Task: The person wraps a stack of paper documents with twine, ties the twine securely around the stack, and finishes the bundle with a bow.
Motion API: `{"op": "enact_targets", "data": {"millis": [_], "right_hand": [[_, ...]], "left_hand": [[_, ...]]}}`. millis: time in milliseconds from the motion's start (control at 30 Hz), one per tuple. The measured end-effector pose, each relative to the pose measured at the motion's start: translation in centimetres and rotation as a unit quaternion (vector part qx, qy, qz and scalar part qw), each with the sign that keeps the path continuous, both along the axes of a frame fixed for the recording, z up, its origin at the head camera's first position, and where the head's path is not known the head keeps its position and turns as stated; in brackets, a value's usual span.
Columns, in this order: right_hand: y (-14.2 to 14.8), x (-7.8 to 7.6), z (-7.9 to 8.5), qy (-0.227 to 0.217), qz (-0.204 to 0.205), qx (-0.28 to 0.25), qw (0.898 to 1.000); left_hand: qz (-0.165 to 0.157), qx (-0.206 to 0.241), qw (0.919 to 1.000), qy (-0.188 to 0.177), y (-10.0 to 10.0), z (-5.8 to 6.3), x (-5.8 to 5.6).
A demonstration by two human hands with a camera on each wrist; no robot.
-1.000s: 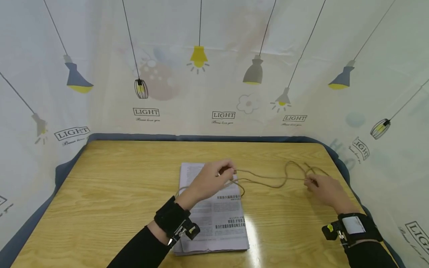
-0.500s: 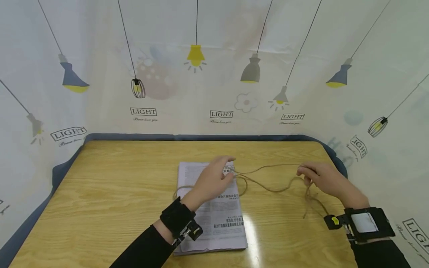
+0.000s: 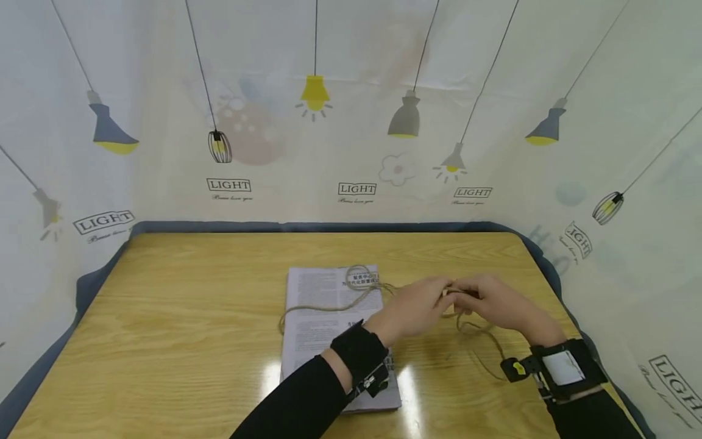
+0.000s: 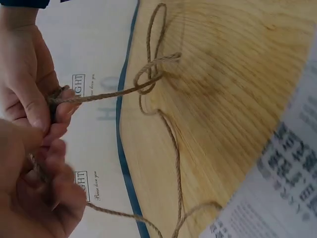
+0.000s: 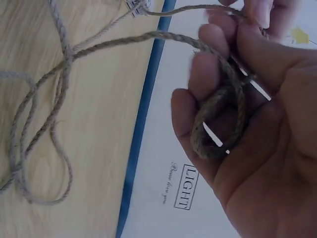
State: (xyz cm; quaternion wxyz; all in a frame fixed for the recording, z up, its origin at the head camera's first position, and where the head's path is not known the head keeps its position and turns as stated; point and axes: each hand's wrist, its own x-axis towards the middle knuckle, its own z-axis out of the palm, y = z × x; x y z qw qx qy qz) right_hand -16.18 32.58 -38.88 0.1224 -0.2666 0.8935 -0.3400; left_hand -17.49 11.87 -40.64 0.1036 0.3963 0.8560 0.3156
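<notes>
Over the table right of a newspaper stack [image 3: 307, 350], both hands meet on a length of brown twine [image 3: 307, 308]. My left hand [image 3: 414, 308] pinches the twine between thumb and fingers, its fingertips right at those of the right hand. In the right wrist view, my right hand [image 5: 267, 124] pinches the twine by thumb and forefinger, and a small coil [image 5: 198, 134] of it lies across the curled fingers. Loose loops hang toward the table in the left wrist view, beyond the right hand [image 4: 25, 74]. One stretch of twine crosses the newspaper and passes over its left edge.
The wooden table [image 3: 192, 317] has a dark blue border [image 3: 329, 227] along its far edge. Behind it hangs a pale curtain [image 3: 285, 122] printed with lamps and lettering. A black camera band [image 3: 359, 350] circles the left wrist, another [image 3: 570, 369] the right.
My left hand has moved right, off the newspaper, to meet the right hand and now pinches the twine. The right hand has come slightly left. More of the newspaper and the twine on it shows.
</notes>
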Motion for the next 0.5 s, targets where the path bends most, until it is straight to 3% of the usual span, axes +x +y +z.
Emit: {"op": "enact_targets", "data": {"millis": [133,233,300,500], "right_hand": [[0.9,0.0,-1.7,-0.096,-0.017,0.001,0.995],[2.5,0.1,-3.7,-0.153,-0.042,0.021,0.987],[3.5,0.3,-5.0,-0.151,-0.043,0.033,0.987],[5.6,0.4,-7.0,-0.060,-0.031,0.087,0.994]], "left_hand": [[0.049,-0.021,0.9971,0.054,-0.5,0.0,0.2],[0.065,0.004,0.9959,0.064,-1.1,0.5,0.3],[0.060,0.024,0.9958,0.066,-1.4,0.8,0.3],[0.034,0.073,0.9955,0.050,-2.5,1.8,0.6]]}}
